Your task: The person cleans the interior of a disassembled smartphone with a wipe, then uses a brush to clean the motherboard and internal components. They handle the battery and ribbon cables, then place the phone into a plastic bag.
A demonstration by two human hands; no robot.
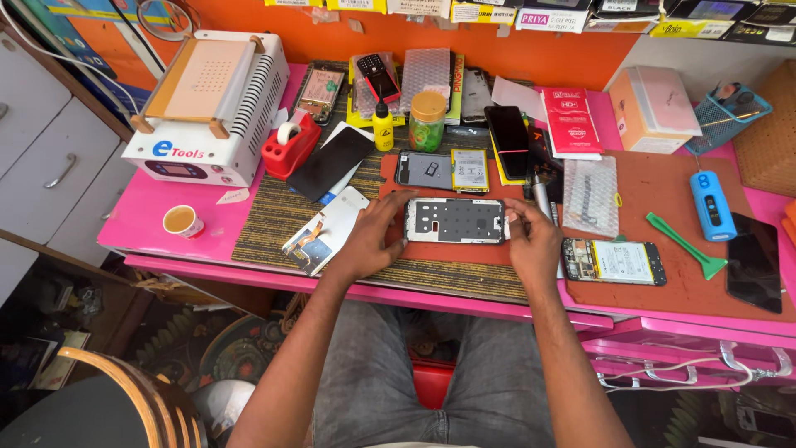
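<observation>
The left hand (371, 241) and right hand (531, 241) grip the two ends of a phone frame (455, 221). It lies flat on the surface (157, 211), on a red mat (464, 250).

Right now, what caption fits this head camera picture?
Both hands, left hand and right hand, hold a phone frame on a pink table.

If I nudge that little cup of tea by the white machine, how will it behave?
The small cup looks light and thin-walled, so it would probably slide or tip easily on the smooth pink table. It is open and nearly full of brown liquid, so even a slight push could well spill it.
</observation>
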